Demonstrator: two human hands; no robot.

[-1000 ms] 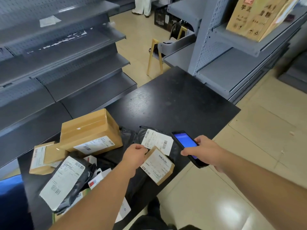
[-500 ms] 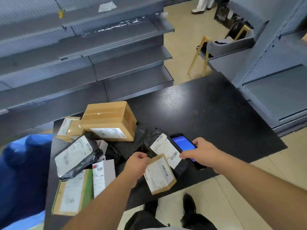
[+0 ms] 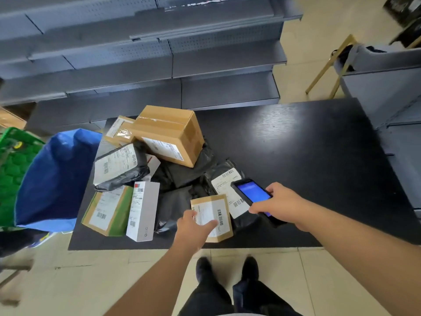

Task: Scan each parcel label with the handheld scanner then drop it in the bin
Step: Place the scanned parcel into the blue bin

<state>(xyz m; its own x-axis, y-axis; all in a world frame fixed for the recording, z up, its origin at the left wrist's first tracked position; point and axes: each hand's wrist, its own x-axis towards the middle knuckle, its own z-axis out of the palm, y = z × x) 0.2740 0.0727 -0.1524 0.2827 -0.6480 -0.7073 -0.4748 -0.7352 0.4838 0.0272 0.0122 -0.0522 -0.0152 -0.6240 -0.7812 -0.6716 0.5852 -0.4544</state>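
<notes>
The left hand point(image 3: 196, 226) grasps a small parcel point(image 3: 213, 216) near the table's point(image 3: 319, 169) front edge; the right hand point(image 3: 279, 205) grips the scanner point(image 3: 251, 192). Many parcels remain; the blue bin point(image 3: 57, 179) waits beside the left edge.

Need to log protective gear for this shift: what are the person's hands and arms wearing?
Nothing visible. The left hand and the right hand are both bare: no gloves, rings, watch or wristbands show. Both forearms are uncovered right up to the bottom edge of the head view, so no sleeves appear. Lower down, dark trousers and dark shoes show.
</notes>
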